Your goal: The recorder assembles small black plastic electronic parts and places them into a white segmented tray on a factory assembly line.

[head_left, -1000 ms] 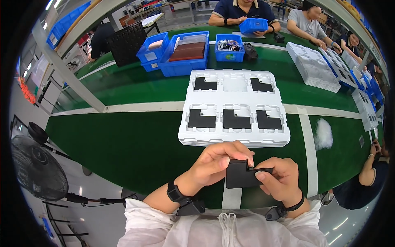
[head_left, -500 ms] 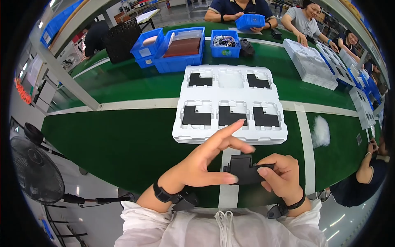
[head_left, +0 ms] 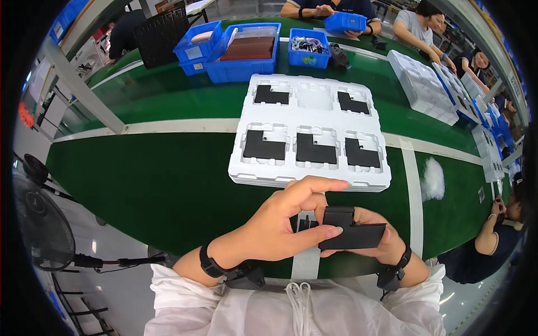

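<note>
A flat black L-shaped part (head_left: 361,237) is held between my two hands above the table's front edge. My left hand (head_left: 280,221) presses its thumb on the part's left side; its index finger stretches out above. My right hand (head_left: 397,246) supports the part from behind and at its right end, most of its fingers hidden. A small dark piece (head_left: 306,224) shows in the gap of my left hand; whether it joins the part I cannot tell. Just beyond stands a stack of white moulded trays (head_left: 314,117), with similar L-shaped parts in several top pockets; the back middle pocket is bare.
Blue bins (head_left: 241,70) stand behind the trays, one with cables (head_left: 308,47). More white trays (head_left: 423,92) are stacked at the far right. A white fluffy clump (head_left: 433,179) lies right of the trays. A fan (head_left: 45,224) stands at left. Co-workers sit across and at right.
The L-shaped part has turned so its broad face shows more fully. My left thumb has moved onto it, and my right thumb has left its front. The view has shifted slightly.
</note>
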{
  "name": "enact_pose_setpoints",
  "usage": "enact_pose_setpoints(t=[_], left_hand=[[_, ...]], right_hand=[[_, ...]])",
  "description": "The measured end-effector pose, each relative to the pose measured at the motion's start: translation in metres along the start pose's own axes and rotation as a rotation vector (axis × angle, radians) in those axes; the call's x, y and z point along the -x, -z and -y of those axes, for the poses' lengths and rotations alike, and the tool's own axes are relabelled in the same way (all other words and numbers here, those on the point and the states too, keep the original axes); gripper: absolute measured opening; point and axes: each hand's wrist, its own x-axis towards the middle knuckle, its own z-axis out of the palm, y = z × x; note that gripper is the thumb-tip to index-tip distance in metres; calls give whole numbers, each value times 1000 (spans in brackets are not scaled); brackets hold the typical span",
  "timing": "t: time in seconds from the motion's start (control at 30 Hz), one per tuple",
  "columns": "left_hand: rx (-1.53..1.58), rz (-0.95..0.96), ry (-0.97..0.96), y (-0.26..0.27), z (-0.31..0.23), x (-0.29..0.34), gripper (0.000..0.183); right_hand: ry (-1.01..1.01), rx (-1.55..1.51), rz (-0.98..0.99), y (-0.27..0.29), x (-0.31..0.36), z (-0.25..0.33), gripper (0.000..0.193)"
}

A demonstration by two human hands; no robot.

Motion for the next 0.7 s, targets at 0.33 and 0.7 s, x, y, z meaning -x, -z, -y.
enact_pose_setpoints(t=[0.33,0.7], left_hand=[[124,-75,69,-2,25,4,48],[-386,194,7,23,51,31,40]], right_hand=[[-97,-186,-13,11,-5,-25,84],[99,588,-254,27,12,6,75]])
